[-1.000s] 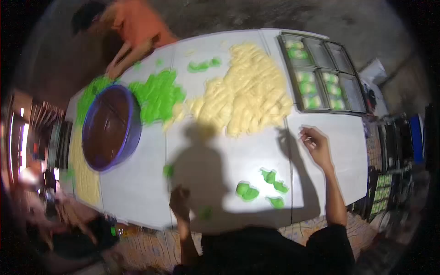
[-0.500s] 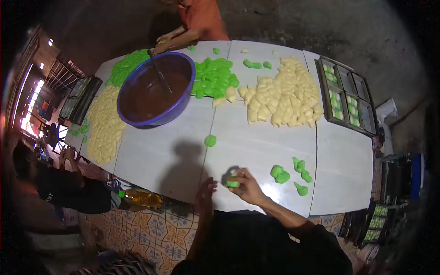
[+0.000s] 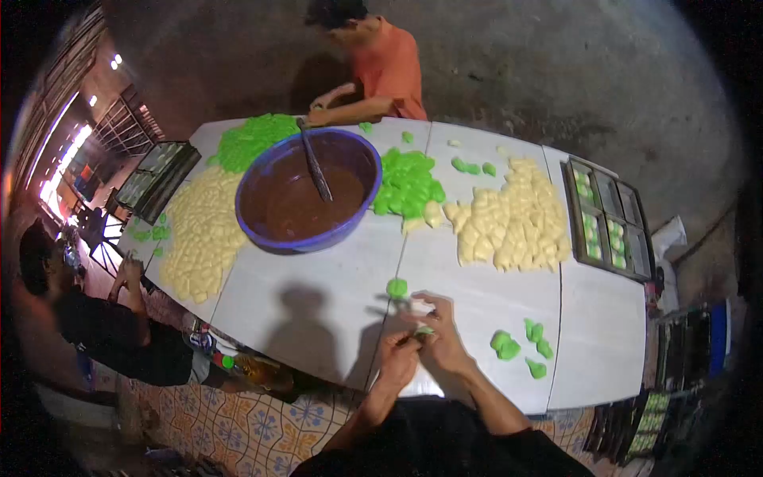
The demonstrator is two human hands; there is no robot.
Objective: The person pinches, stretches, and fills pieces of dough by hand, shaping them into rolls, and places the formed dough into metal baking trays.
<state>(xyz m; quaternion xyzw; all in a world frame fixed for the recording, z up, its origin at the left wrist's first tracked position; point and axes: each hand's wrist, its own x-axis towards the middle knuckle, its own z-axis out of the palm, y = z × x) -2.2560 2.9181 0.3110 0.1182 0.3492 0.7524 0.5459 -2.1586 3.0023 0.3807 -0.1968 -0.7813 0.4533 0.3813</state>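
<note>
Over the near edge of the white table, my left hand (image 3: 399,359) and my right hand (image 3: 445,342) have come together around a small green dough piece (image 3: 425,331). Fingers of both hands are closed on it and cover most of it. Just beyond them a green dough ball (image 3: 396,288) lies on the tabletop. To the right of my right hand sit a pair of green dough lumps (image 3: 505,345) touching each other, and several smaller green scraps (image 3: 538,338).
A purple basin (image 3: 369,208) holds brown filling and a long-handled utensil (image 3: 315,163). Green dough (image 3: 407,183) and cream dough pieces (image 3: 517,222) are heaped around it. A divided tray (image 3: 590,215) stands at right. One person in orange (image 3: 389,67) works opposite, another (image 3: 103,330) at left.
My left hand has moved right and up to meet my right hand at the green dough. The view has tilted up, showing more of the person opposite.
</note>
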